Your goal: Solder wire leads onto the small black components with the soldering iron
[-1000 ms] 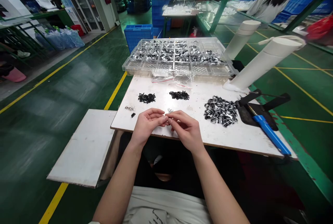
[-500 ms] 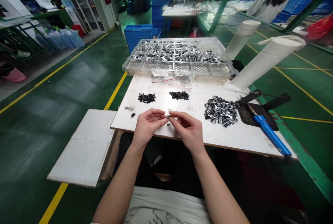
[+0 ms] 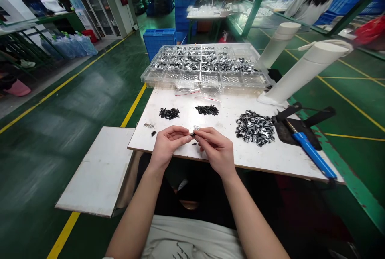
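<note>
Having shifted slightly leftward since the earlier frame, the tiny dark piece of unclear material (image 3: pixel 193 134) sits pinched between the bare left hand (image 3: pixel 166 142) and bare right hand (image 3: pixel 219 145), each grip closed on it above the near part of the flat white tabletop (image 3: pixel 224 122). It is probably light, stiff and easily dropped, so holding it gently by opposite ends should suit.

Small dark part (image 3: pixel 193 134) pinched between the two hands' fingers.
It sits where the left fingertips (image 3: pixel 187 139) and right fingertips (image 3: pixel 199 131) nearly meet, tiny beside them, the visible bit almost black. The fingers cover much of it, so its full outline, exact tilt and any finer features cannot be told.
</note>
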`<state>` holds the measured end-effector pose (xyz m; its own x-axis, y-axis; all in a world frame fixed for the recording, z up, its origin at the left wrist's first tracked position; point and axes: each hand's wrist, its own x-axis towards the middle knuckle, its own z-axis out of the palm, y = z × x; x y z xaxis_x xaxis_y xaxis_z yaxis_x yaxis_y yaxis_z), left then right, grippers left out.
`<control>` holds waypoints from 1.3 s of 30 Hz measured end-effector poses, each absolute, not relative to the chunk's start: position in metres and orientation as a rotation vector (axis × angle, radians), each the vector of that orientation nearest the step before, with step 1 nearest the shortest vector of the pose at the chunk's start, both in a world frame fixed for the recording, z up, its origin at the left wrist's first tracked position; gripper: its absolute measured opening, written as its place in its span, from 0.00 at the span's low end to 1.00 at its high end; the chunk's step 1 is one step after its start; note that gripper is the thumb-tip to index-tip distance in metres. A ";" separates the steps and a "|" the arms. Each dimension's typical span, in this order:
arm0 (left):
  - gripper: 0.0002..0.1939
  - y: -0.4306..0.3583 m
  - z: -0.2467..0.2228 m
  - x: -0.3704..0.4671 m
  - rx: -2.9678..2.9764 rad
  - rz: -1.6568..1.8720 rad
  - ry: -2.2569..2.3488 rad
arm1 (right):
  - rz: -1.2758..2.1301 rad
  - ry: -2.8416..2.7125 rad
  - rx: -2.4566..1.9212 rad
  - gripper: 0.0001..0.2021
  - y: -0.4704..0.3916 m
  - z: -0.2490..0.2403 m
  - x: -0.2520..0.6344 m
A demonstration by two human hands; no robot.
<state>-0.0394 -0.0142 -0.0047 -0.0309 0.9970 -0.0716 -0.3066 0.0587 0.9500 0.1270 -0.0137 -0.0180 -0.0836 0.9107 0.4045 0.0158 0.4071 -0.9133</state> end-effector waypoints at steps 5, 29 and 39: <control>0.16 -0.013 -0.005 -0.042 0.904 1.287 1.022 | 0.913 -1.489 -0.862 0.13 -0.014 -0.018 0.128; 0.14 -0.014 -0.001 -0.045 0.905 1.210 1.013 | 0.762 -1.546 -0.854 0.12 -0.017 -0.021 0.129; 0.12 -0.015 -0.002 -0.048 1.002 1.194 0.992 | 0.737 -1.573 -0.832 0.13 -0.018 -0.018 0.130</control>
